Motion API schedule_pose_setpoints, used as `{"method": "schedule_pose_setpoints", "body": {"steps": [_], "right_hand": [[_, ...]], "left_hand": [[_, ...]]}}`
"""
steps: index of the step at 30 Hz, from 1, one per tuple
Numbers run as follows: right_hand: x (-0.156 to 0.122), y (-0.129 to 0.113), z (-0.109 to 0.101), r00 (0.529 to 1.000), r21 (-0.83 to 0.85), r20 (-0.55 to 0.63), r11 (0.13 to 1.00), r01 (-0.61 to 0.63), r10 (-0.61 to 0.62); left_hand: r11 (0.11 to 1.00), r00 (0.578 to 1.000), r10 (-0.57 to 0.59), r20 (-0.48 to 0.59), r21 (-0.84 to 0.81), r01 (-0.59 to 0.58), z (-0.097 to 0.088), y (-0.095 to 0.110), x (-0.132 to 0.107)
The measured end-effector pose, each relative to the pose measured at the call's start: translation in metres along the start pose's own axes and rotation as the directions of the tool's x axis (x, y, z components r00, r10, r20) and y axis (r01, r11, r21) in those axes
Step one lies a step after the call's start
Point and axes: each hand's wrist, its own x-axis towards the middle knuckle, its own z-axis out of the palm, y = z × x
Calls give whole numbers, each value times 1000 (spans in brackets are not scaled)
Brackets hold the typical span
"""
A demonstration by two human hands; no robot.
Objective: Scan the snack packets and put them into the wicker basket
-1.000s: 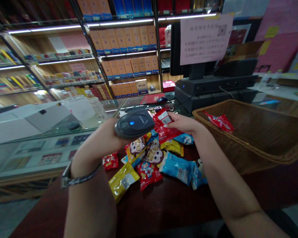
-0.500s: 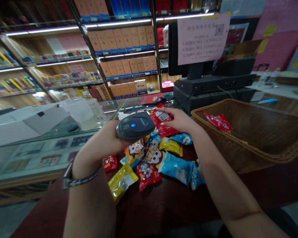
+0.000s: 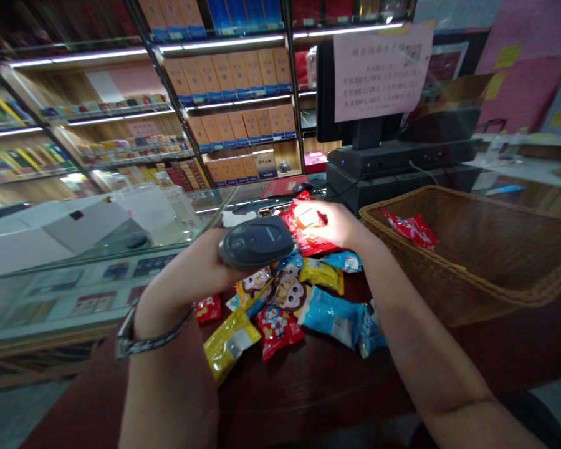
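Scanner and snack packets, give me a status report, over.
Left hand gripping handheld barcode scanner. Right hand holding red snack packet beside it. Loose snack packets piled below; wicker basket at right, one red packet inside.

Scanner (image 3: 257, 242) glare now on red packet (image 3: 299, 232)

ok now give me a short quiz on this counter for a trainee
1. Which hand holds the scanner?
2. True or false: the basket holds a red packet.
3. What does the right hand touch: A red packet, B yellow packet, C blue packet?

Key: 1 the left hand; 2 true; 3 A, the red packet under that hand.
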Motion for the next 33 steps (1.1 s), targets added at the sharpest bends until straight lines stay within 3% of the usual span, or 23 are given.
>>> {"method": "schedule_pose_setpoints", "body": {"steps": [9, 12, 14, 18, 22, 25, 27, 29, 31, 33], "right_hand": [[0, -4, -1, 998, -49, -26, 997, -56, 55], [-3, -12, -10, 982, -185, -179, 979, -84, 51], [-8, -18, -22, 932, -316, -358, 932, -178, 56], [-23, -16, -54, 741, -420, -667, 786, -453, 72], [-36, 14, -80, 580, -355, -793, 633, -688, 187], [-40, 28, -88, 522, -311, -807, 553, -773, 276], [-39, 27, -88, 547, -336, -797, 564, -754, 258], [-34, 19, -83, 609, -392, -768, 609, -690, 196], [-26, 13, -73, 720, -443, -671, 681, -583, 180], [-16, 15, -58, 852, -442, -452, 764, -470, 263]], "left_hand": [[999, 999, -32, 14, -23, 32, -2, 1, -1], [1000, 999, -30, -16, -10, 30, -2, 1, -1], [999, 999, -40, -36, 1, 40, -3, 0, -1], [999, 998, -43, -48, 21, 44, -3, -5, -3], [999, 998, -37, -45, 27, 38, -4, -5, -4], [1000, 999, -21, -38, 17, 22, -4, -2, -3], [1000, 1000, -13, -25, 8, 13, -4, 0, -2], [1000, 1000, -21, -15, 3, 21, -3, 1, -1], [999, 999, -39, -18, 4, 39, -2, 1, -2], [998, 998, -63, -25, -1, 63, -2, 1, -2]]}}
